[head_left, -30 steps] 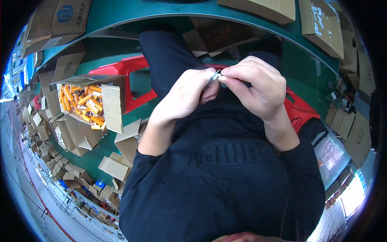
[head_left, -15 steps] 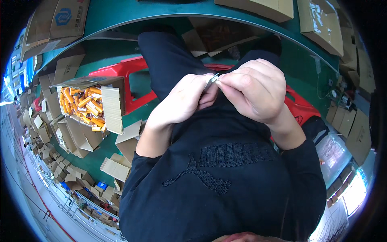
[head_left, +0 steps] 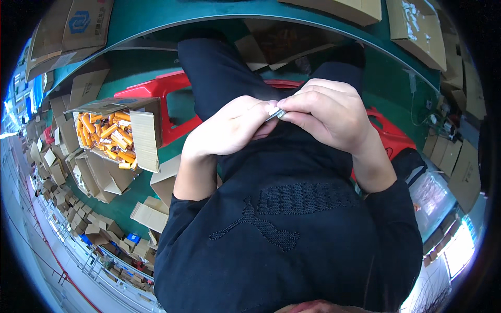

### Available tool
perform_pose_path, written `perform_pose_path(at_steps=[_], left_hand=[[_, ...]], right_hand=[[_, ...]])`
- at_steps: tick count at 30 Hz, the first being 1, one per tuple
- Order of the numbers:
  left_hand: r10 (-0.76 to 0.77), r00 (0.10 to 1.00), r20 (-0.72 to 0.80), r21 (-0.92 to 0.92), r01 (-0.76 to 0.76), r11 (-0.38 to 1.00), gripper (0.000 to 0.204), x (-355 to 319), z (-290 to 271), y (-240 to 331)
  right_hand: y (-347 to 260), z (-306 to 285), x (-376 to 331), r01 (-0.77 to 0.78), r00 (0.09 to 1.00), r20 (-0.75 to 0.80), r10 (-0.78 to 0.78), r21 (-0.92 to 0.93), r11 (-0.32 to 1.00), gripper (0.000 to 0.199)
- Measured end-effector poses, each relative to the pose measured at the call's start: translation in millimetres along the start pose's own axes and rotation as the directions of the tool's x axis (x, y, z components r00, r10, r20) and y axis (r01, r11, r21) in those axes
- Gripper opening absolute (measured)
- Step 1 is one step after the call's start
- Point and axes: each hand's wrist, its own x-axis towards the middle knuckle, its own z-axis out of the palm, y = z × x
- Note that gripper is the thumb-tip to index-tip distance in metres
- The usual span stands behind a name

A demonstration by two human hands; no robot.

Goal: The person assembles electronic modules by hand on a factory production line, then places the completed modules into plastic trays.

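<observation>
Above my lap, both hands meet at a small flat piece (head_left: 276, 113), whitish and grey with a dark edge. My left hand (head_left: 232, 128) pinches one end of it between thumb and bent fingers. From the other side my right hand (head_left: 326, 112) grips it with thumb and forefinger, the other fingers curled. Most of the piece is covered by fingertips, so its exact kind cannot be made out.
At left stands an open cardboard box (head_left: 146, 138) of orange cylindrical parts (head_left: 107, 134). A green table (head_left: 172, 13) curves ahead, with a box of small white pieces (head_left: 417, 39) at its far right. I sit on a red plastic stool (head_left: 167, 107). More cartons (head_left: 99, 229) crowd the floor.
The small piece has turned in my fingers and shows more of its flat face. My right hand has rotated and dropped slightly; my left hand has shifted a little to the left.
</observation>
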Motion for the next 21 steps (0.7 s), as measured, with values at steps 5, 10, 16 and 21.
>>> perform_pose_path(at_steps=[5,10,16,21], left_hand=[[-0.007,0.998,0.067,-0.007,0.008,1.0,0.044,-1.0,-4.5,-1.7],[-0.018,0.989,0.148,-0.14,0.039,0.989,0.043,-0.2,-3.1,-2.5],[0.061,0.993,0.105,-0.31,-0.026,0.95,0.039,2.4,10.1,-1.2],[0.077,0.996,-0.042,-0.204,-0.084,0.975,0.037,1.9,7.0,3.5]], right_hand=[[1.2,-5.3,-2.1,0.006,0.998,0.062,-0.011,0.072,0.997,0.023],[15.8,3.2,-2.2,-0.083,0.994,0.091,0.055,0.34,0.937,0.04],[31.0,30.6,-8.2,-0.195,0.974,0.055,0.221,0.702,0.685,0.071],[29.6,24.0,-13.9,-0.271,0.962,0.141,0.233,0.583,0.766,0.074]])
